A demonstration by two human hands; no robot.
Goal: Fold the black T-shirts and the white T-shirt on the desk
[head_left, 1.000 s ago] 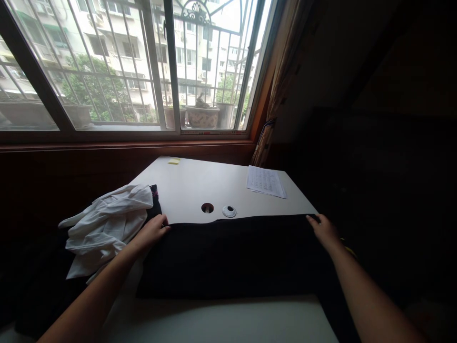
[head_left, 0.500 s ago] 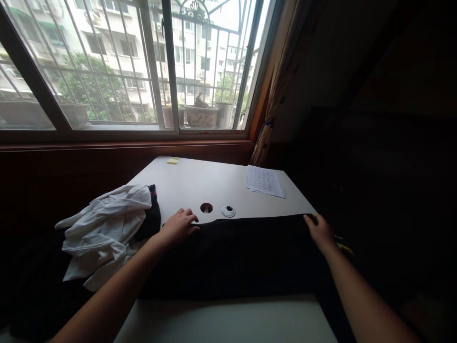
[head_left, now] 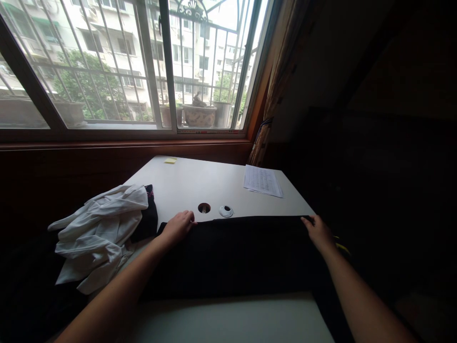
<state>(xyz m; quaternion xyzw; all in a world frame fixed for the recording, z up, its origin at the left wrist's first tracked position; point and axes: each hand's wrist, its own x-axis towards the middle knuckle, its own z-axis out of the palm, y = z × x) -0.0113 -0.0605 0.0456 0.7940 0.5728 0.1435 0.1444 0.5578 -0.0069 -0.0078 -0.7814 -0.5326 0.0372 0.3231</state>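
We see a black cloth (head_left: 235,255) spread flat across the near half of the white counter (head_left: 214,183), its far edge straight, the right end hanging off the counter edge. Left hand (head_left: 177,226) rests palm down on the cloth's far left corner, fingers together and flat, not pinching. Right hand (head_left: 317,232) sits at the far right corner, fingers curled over the edge; can't tell if that grip is clamped on the cloth. Both forearms reach forward, spread wide. White garment (head_left: 98,228) lies bunched just left of the cloth.
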